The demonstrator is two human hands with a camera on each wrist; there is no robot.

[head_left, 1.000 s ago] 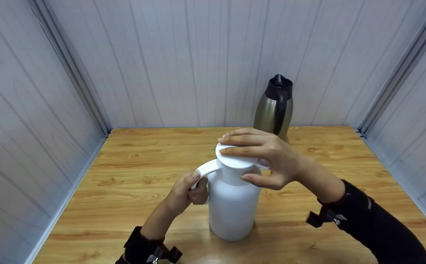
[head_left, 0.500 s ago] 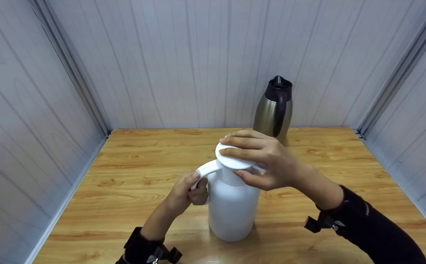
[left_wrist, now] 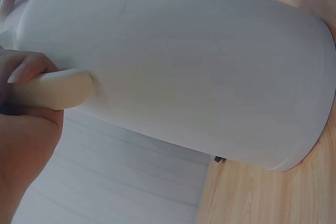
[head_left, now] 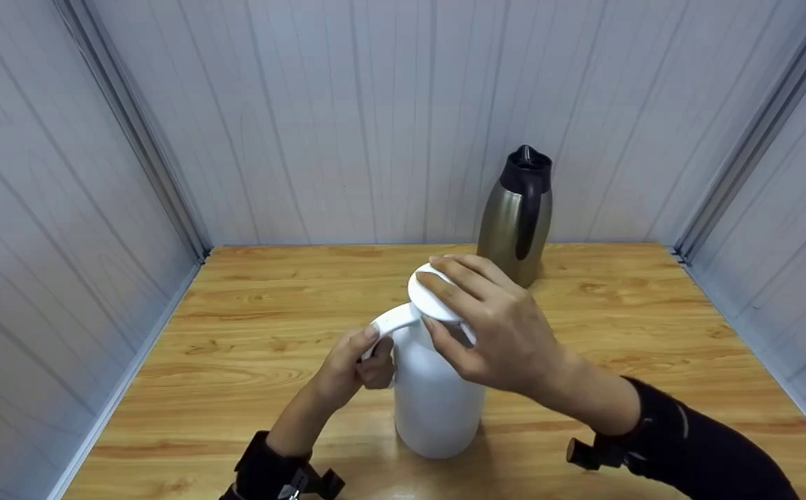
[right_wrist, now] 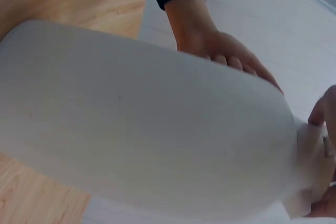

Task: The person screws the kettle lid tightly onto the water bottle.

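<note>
White jug (head_left: 437,396) stands upright on wooden table (head_left: 250,333), near front edge, approx centre. White lid (head_left: 430,295) sits on jug neck. Right hand (head_left: 496,330) comes in from lower right, wrist bent, palm over lid, fingers (head_left: 444,278) curled across top and thumb at lid's near edge, grasping lid. Left hand (head_left: 350,364) comes up from below left, fingers wrapped round white handle (head_left: 392,321), thumb on top. Both forearms w/ black wrist mounts. Count: 2 hands, 1 white jug, 1 lid, 1 steel thermos (head_left: 517,219) w/ black top, upright at back of table by wall, well apart from jug.
</note>
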